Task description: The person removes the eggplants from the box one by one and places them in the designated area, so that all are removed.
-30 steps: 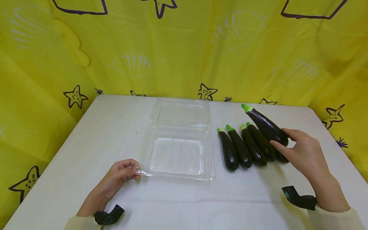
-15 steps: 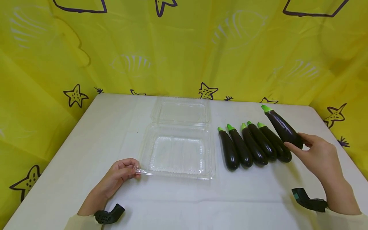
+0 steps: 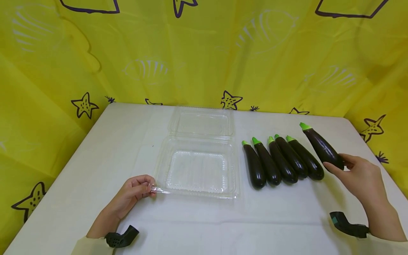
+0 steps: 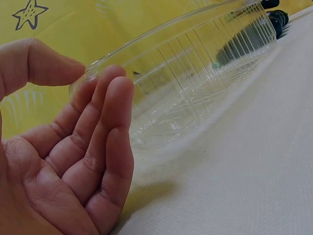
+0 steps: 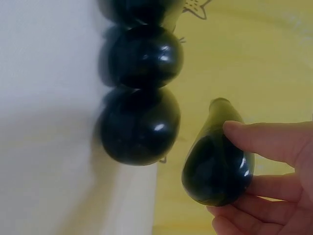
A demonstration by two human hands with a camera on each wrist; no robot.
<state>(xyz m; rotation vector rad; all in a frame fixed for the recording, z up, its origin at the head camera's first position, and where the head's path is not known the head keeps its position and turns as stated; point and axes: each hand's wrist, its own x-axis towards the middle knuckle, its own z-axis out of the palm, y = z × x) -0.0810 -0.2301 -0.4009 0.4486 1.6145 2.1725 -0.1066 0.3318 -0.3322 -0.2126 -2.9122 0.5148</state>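
My left hand [image 3: 135,194] pinches the near left corner of a clear plastic clamshell container [image 3: 162,191] between thumb and fingers. The container lies opened flat, its lid [image 3: 204,122] folded back behind the base. In my right hand [image 3: 363,177] is an eggplant [image 3: 323,147], gripped near its fat end with the green stem tip pointing away. The right wrist view shows this eggplant [image 5: 215,171] raised off the tabletop, thumb on one side and fingers on the other. Left of it, several more eggplants [image 3: 269,164] lie side by side in a slanted row, between the container and my right hand.
A white cloth [image 3: 197,226] covers the table. Yellow patterned curtain [image 3: 204,53] hangs behind the table and along both sides. A black wrist camera [image 3: 122,237] sits on the left wrist, another wrist camera [image 3: 349,225] on the right.
My right hand has carried its eggplant rightward and lower, from over the row's right end to beside it. The row's rightmost eggplant shows fully now. The left hand has stayed put.
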